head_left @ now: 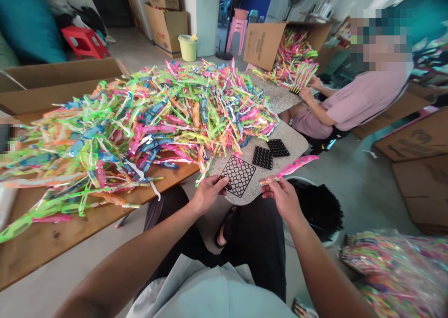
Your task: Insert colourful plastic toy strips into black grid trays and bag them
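Observation:
My left hand [209, 193] pinches the lower left edge of a black plastic grid [239, 176] with rows of round holes, held over the corner of the speckled table [297, 143]. Between the fingertips of my right hand [283, 197] is a thin stick with a pink plastic piece [299, 165], pointing up to the right. What the pink piece is, I cannot make out. Behind the held grid lie two more black grids, one nearer [262, 157] and one farther [279, 148]. A large heap of similar bright plastic pieces [168, 117] spreads over the tables to the left.
Below my right hand stands a tub of black grids [317, 210]. Clear bags of colourful pieces [402, 271] sit at lower right. A co-worker [364, 94] sits at right, holding a filled bundle [303, 78] beside a full cardboard box [264, 45]. A wooden table [52, 243] extends left.

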Action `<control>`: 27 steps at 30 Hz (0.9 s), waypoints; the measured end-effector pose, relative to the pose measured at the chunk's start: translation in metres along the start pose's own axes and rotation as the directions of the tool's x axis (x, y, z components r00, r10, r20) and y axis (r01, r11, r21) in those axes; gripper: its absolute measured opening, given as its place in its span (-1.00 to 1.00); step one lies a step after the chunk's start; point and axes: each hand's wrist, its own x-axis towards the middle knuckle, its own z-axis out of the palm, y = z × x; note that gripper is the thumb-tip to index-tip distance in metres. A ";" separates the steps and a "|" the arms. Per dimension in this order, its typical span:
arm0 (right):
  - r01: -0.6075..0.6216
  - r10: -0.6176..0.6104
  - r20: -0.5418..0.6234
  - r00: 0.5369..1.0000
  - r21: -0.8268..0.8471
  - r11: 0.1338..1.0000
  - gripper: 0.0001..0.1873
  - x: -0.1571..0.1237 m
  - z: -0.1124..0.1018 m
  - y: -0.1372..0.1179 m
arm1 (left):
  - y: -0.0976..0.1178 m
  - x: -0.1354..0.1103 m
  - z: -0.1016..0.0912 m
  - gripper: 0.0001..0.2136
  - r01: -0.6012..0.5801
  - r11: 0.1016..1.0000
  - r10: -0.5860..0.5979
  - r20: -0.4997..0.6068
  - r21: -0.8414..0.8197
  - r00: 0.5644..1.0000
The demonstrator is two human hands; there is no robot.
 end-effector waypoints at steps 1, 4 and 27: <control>0.009 -0.009 -0.002 1.000 -0.007 1.000 -0.59 0.001 0.002 0.001 | -0.004 0.001 0.002 -0.65 0.019 1.000 -0.019 -0.019 -0.003 1.000; 0.040 -0.038 0.018 0.999 -0.078 0.996 -0.58 0.008 0.012 0.006 | -0.014 0.005 0.014 -0.63 0.138 0.990 -0.138 -0.089 -0.007 0.986; 0.175 -0.090 0.178 0.980 -0.553 0.815 -0.61 0.051 0.029 0.032 | -0.046 0.009 -0.002 -0.49 -0.357 0.002 0.452 0.318 0.934 0.834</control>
